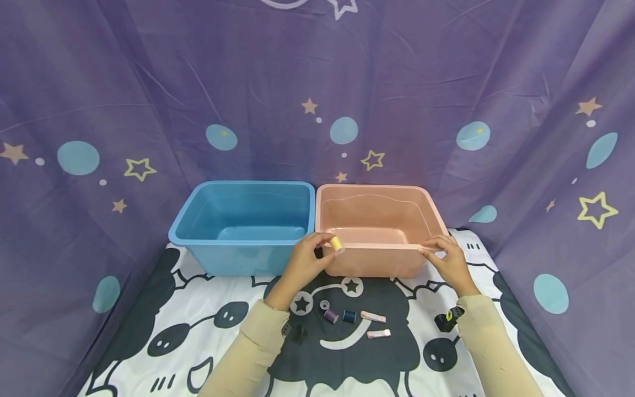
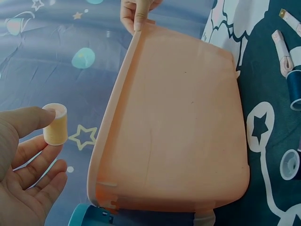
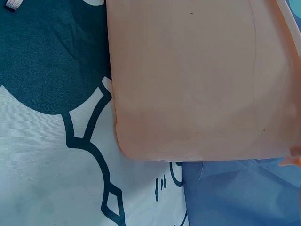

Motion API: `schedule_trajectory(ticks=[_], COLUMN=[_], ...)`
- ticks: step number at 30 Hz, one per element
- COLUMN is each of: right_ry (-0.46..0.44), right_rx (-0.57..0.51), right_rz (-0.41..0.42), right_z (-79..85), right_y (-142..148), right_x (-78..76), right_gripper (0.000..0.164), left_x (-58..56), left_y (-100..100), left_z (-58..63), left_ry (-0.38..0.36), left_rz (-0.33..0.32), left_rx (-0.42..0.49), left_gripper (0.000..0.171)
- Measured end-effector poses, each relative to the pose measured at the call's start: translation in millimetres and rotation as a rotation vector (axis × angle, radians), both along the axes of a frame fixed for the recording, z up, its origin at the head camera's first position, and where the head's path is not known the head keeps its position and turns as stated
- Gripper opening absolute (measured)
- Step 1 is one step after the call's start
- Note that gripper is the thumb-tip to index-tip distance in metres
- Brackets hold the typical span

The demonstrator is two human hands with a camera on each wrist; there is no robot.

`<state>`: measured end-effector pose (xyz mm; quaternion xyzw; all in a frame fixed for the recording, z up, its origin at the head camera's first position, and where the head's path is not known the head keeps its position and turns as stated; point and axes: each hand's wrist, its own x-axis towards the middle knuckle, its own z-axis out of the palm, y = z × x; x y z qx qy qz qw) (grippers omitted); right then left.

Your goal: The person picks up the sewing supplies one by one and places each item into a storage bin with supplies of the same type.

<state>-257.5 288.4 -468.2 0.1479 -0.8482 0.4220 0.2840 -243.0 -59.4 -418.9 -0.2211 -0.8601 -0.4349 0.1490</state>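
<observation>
My left hand [image 1: 303, 267] pinches a small spool of yellow thread [image 1: 337, 245] between thumb and fingers, near the front left rim of the pink bin [image 1: 374, 263]. The left wrist view shows the thumb on the top end of the upright spool [image 2: 57, 129], its other fingers loosely bent below. At the bin's front right corner, my right hand [image 1: 450, 264] grips the rim, thumb outside and fingers over the edge. Only the bin's outer wall [image 3: 197, 84] fills most of the right wrist view; the right hand is almost wholly hidden there.
A blue bin [image 1: 248, 258] stands left of the pink one. In front, on the sheep-print cloth, lie a purple thread spool [image 1: 331, 316], a navy spool [image 1: 349, 316] and two small folded pale tapes, one farther back [image 1: 373, 317] and one nearer [image 1: 378, 333]. A purple curtain [image 1: 278, 66] hangs behind.
</observation>
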Motion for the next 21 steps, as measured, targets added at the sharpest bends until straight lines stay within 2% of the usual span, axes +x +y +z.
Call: schedule_trajectory(ticks=[4,12,21], right_ry=[0.008,0.009,0.017], right_rx=[-0.001,-0.004,0.001], right_rz=[0.004,0.004,0.001], right_z=[-1.7,-2.4,-3.7], right_y=[0.2,0.3,1.5], right_x=[-0.6,-1.8,-1.9], right_gripper=[0.019,0.020,0.019], left_x=[-1.9,-6.6,-14.0], left_y=[-0.5,0.3,2.4], left_z=[4.1,8.2,11.5], left_ry=[-0.008,0.008,0.020], left_rz=[-0.015,0.011,0.012], left_rx=[0.034,0.023,0.042], left_gripper=[0.036,0.037,0.035])
